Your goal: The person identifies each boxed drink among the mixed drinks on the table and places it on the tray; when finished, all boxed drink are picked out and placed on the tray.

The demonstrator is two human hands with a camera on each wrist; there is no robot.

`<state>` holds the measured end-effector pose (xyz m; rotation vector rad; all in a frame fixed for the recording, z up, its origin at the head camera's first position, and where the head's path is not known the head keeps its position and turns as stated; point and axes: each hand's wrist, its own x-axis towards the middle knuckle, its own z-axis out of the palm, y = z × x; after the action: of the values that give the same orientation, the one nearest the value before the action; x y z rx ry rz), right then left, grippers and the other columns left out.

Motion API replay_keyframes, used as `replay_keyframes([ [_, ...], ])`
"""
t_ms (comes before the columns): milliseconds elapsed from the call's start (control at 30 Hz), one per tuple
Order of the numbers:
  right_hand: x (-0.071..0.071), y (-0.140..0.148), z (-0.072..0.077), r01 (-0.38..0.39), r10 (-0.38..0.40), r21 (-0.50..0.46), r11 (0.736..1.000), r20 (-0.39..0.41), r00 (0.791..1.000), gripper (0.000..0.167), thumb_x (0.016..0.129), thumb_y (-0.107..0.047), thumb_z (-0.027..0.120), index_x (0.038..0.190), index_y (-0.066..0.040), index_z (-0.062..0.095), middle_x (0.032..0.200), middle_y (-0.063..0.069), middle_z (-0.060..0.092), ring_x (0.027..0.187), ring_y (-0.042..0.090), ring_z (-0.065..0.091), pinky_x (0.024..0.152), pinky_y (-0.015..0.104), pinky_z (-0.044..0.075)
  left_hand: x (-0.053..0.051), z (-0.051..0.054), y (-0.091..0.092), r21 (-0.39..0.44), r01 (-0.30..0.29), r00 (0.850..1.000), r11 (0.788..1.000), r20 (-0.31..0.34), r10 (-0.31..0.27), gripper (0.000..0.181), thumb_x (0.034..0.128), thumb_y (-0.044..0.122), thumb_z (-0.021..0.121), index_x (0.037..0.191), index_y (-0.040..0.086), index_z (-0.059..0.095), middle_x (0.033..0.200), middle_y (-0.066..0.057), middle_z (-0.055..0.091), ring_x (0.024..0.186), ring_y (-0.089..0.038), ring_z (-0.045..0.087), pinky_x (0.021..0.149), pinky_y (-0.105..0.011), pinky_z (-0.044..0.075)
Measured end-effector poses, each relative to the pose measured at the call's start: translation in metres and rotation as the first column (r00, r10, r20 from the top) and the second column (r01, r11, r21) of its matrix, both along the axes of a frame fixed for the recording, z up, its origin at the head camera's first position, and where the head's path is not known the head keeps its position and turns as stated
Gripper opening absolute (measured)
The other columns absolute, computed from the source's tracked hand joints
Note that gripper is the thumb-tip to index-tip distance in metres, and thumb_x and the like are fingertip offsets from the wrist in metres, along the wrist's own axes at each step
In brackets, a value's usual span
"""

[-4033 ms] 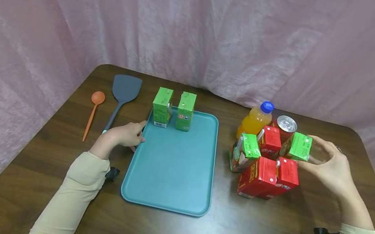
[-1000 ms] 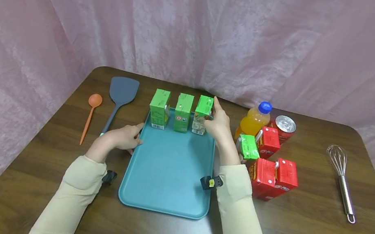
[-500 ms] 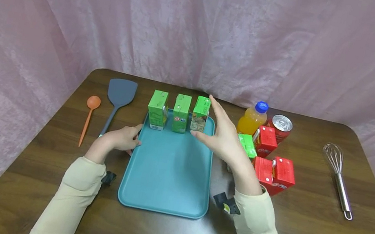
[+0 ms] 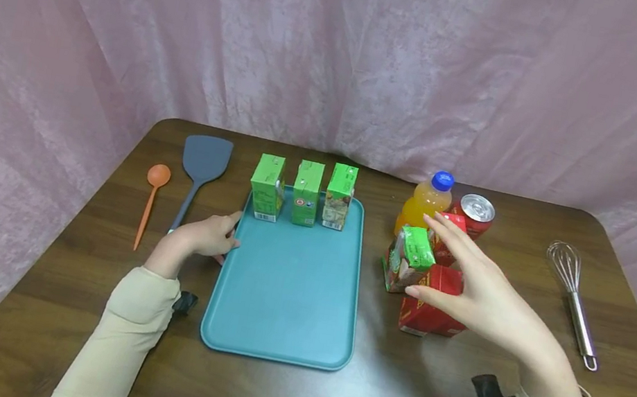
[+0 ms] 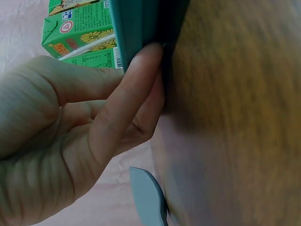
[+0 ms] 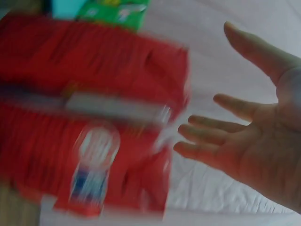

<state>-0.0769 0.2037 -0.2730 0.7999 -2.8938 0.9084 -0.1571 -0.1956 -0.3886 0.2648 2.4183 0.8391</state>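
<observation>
Along the left rim of a teal tray (image 4: 285,291), my left hand (image 4: 207,236) pinches the edge. The left wrist view shows the left hand's fingers (image 5: 127,103) at that rim. Three green drink cartons (image 4: 307,193) stand in a row at the tray's far end. My right hand (image 4: 491,301), fingers spread and holding nothing, hovers over the group on the right. A green-topped carton (image 4: 409,259) is visible left of its fingertips. Beneath it are red drink cartons (image 4: 434,301), partly hidden in the head view. In the right wrist view the red cartons (image 6: 89,146) are blurred.
Behind the cartons stand an orange juice bottle (image 4: 423,205) with a blue cap and a red can (image 4: 475,214). A whisk (image 4: 575,308) lies at the far right. On the left lie an orange spoon (image 4: 151,199) and a grey spatula (image 4: 204,162). A pink curtain (image 4: 342,55) hangs behind.
A third green carton has come from the right group onto the tray. My right hand let go of it and moved back right, over the red cartons. The left hand stayed at the tray.
</observation>
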Motion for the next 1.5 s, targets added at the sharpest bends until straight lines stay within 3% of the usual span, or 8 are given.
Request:
replay_keyframes([
  [200,0.005,0.036,-0.011,0.036,-0.035,0.028,0.999,-0.033,0.999,0.087,0.074,-0.026,0.080,0.147,-0.022,0.031,0.143,0.011,0.039,0.111,0.030,0.053,0.085,0.054,0.045,0.000,0.000,-0.001,0.005,0.000,1.000,1.000,0.003,0.000,0.066,0.0971,0.004,0.043,0.145,-0.010,0.000,0.087,-0.016,0.050,0.062,-0.018,0.060,0.069,-0.032,0.052],
  [367,0.007,0.057,-0.025,0.102,-0.101,0.000,0.995,-0.038,0.994,0.084,0.071,-0.025,0.082,0.143,-0.023,0.039,0.141,0.007,0.042,0.125,0.019,0.042,0.097,0.026,0.038,0.001,0.000,-0.001,0.003,0.001,1.000,1.000,0.006,-0.001,0.066,0.0975,0.005,0.042,0.145,-0.010,0.000,0.088,-0.016,0.051,0.062,-0.018,0.061,0.072,-0.033,0.052],
  [433,0.008,0.063,-0.031,0.119,-0.120,-0.020,0.993,-0.040,0.992,0.084,0.069,-0.024,0.084,0.142,-0.025,0.041,0.139,0.004,0.046,0.124,0.005,0.040,0.092,0.011,0.031,0.000,0.000,-0.001,0.002,0.001,1.000,1.000,0.007,-0.001,0.066,0.0976,0.006,0.042,0.145,-0.010,0.000,0.088,-0.016,0.051,0.062,-0.017,0.061,0.072,-0.033,0.051],
  [567,0.009,0.072,-0.045,0.098,-0.100,-0.021,0.995,-0.097,0.990,0.088,0.064,-0.021,0.087,0.140,-0.022,0.044,0.132,0.008,0.051,0.116,-0.008,0.040,0.086,0.000,0.028,0.000,0.000,-0.001,-0.003,-0.007,1.000,1.000,0.012,0.007,0.066,0.0976,0.006,0.043,0.146,-0.009,0.000,0.086,-0.015,0.048,0.062,-0.017,0.061,0.071,-0.033,0.051],
  [800,0.005,0.079,-0.064,0.122,-0.128,-0.047,0.991,-0.159,0.979,0.081,0.061,-0.012,0.087,0.134,-0.013,0.051,0.117,0.008,0.057,0.101,-0.012,0.046,0.081,0.003,0.036,0.000,-0.002,0.000,-0.008,0.000,1.000,1.000,0.014,0.000,0.066,0.0977,0.007,0.043,0.146,-0.009,0.000,0.085,-0.014,0.049,0.062,-0.017,0.061,0.071,-0.032,0.050],
  [1133,0.000,0.079,-0.065,0.157,-0.156,-0.147,0.976,0.019,0.988,0.071,0.064,-0.012,0.086,0.126,-0.006,0.052,0.115,0.016,0.059,0.096,-0.019,0.048,0.074,0.004,0.044,0.000,-0.002,-0.002,-0.001,-0.009,1.000,1.000,0.005,0.009,0.067,0.0976,0.006,0.044,0.145,-0.010,0.000,0.084,-0.014,0.048,0.061,-0.017,0.061,0.069,-0.031,0.051],
  [1300,0.002,0.077,-0.066,0.234,-0.217,-0.149,0.961,0.120,0.969,0.073,0.067,-0.019,0.085,0.129,-0.008,0.049,0.117,0.018,0.058,0.091,-0.017,0.052,0.071,0.009,0.048,0.000,-0.002,-0.004,-0.010,-0.013,1.000,1.000,0.012,0.013,0.067,0.0978,0.007,0.044,0.146,-0.009,0.000,0.087,-0.015,0.047,0.063,-0.017,0.061,0.068,-0.031,0.052],
  [1500,0.011,0.079,-0.066,0.312,-0.292,-0.167,0.935,0.133,0.947,0.071,0.066,-0.019,0.085,0.128,-0.010,0.051,0.111,0.011,0.062,0.083,-0.011,0.059,0.064,0.015,0.051,0.001,-0.001,-0.003,-0.014,-0.006,1.000,1.000,0.010,0.006,0.067,0.0978,0.007,0.044,0.146,-0.009,0.001,0.089,-0.015,0.049,0.064,-0.017,0.061,0.068,-0.031,0.052],
])
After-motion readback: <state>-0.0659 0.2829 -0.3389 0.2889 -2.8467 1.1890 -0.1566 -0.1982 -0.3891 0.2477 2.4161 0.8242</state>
